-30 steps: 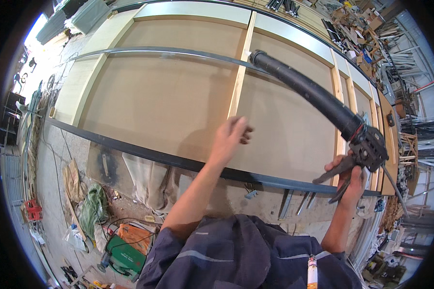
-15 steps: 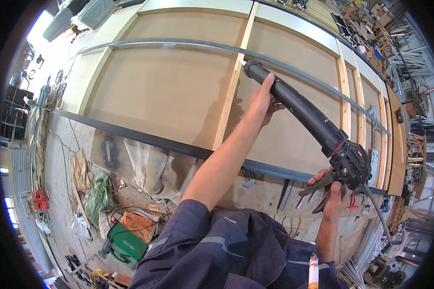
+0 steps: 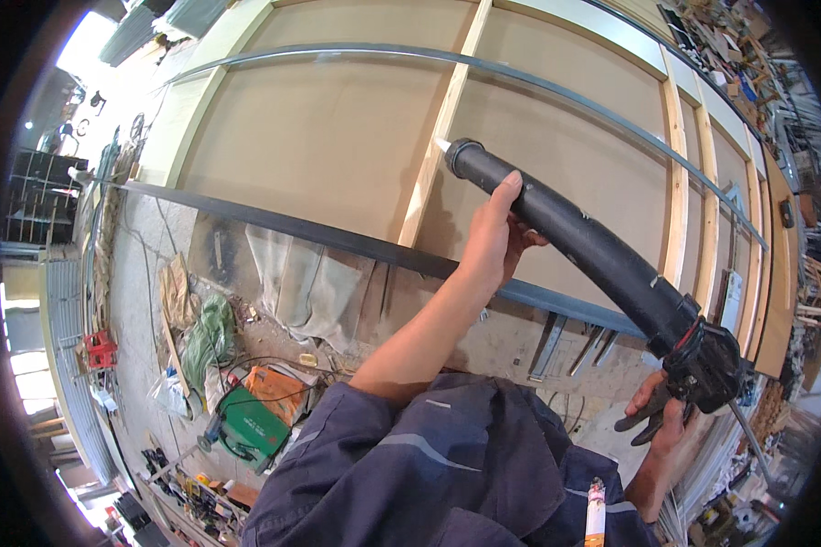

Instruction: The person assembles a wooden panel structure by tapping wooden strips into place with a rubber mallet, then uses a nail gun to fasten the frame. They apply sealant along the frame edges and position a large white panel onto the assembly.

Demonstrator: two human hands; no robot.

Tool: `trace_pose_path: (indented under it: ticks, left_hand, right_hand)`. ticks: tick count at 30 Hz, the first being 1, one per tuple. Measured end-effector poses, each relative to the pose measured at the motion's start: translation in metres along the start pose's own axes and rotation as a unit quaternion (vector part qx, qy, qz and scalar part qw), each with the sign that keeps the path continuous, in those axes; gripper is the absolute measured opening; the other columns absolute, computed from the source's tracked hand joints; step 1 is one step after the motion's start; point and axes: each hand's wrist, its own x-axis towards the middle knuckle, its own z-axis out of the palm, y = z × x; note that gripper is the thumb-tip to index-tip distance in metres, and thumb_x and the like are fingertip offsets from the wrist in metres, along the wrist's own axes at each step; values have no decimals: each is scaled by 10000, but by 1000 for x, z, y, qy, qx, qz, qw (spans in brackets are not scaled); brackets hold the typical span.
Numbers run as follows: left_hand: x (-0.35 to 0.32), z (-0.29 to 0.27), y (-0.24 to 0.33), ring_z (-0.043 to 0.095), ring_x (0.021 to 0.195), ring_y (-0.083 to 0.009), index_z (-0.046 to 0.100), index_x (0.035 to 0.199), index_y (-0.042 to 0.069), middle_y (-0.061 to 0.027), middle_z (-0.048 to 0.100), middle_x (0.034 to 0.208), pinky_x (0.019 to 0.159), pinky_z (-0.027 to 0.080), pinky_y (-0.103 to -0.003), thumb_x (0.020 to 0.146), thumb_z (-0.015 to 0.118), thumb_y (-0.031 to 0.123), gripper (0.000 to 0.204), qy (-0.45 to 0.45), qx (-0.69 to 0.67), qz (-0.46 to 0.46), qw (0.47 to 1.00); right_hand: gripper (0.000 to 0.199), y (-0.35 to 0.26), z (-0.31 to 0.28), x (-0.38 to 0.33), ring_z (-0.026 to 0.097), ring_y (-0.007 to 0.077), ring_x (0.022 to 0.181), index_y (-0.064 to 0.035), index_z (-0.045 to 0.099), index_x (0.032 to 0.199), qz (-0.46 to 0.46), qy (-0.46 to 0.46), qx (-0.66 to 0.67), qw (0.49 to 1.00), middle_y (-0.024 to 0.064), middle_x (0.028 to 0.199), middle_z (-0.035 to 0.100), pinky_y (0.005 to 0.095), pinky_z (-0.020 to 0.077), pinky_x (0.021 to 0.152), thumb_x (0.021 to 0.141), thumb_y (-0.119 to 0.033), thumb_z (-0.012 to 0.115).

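A long black caulking gun (image 3: 586, 239) slants across the view, its short white nozzle (image 3: 441, 144) at the upper left end. My left hand (image 3: 496, 235) is closed around the front of the barrel, thumb on top. At the rear, my right hand (image 3: 659, 417) grips the dark handle and trigger; the gun's body hides part of that hand. The nozzle tip appears at or just above a pale wooden batten (image 3: 436, 150) of the framed panel (image 3: 301, 137). Whether it touches the wood I cannot tell. A thin metal rod (image 3: 750, 439) sticks out behind the gun.
A long grey metal strip (image 3: 356, 49) lies across the battens, beyond the gun. The panel's dark near edge (image 3: 337, 235) runs in front of me. On the floor at left are a green case (image 3: 254, 428), an orange bag (image 3: 274, 390), green sheeting (image 3: 212, 333) and cloths (image 3: 306, 283).
The nozzle has shifted toward me along the batten, away from the metal strip. The rear of the gun and my right hand have moved right and nearer to me. The view has shifted slightly too.
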Motion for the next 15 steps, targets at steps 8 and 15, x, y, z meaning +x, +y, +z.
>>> trace_pose_path:
  ticks: [8,15]
  left_hand:
    - [-60,22,-61,676,971,-233,579,1140,103,-74,664,1025,872,574,-398,906,716,541,515,91,-19,62,994]
    - [-54,61,-139,657,1093,-248,567,1256,91,-75,675,1154,967,534,-437,994,597,491,480,165,6,136,977]
  right_hand:
    - [687,38,-104,12,676,222,655,41,640,1052,50,-136,26,989,119,779,661,346,557,550,862,-615,717]
    - [764,81,-175,63,694,278,1030,33,635,1199,72,-302,179,934,167,1069,716,446,546,937,885,-662,676]
